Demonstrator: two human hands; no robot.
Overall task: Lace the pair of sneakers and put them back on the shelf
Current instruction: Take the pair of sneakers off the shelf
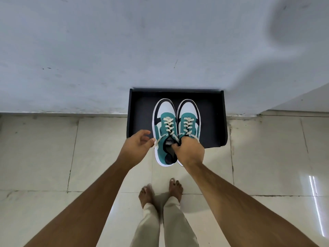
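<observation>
Two teal, white and black sneakers with cream laces are held side by side over a black shelf (210, 125), toes toward the wall. My right hand (189, 150) grips both at their inner collars, fingers inside the openings of the left sneaker (164, 122) and the right sneaker (189, 116). The heels stick out past the shelf's front edge. My left hand (138, 144) is beside the left sneaker, fingers curled loosely, its fingertips touching a lace end (156, 142) that hangs at the side.
The black shelf stands against a pale grey wall (124, 50) on a cream tiled floor (53, 148). Raised side lips bound the shelf at left and right. My bare feet (161, 192) stand on the tiles just in front of it.
</observation>
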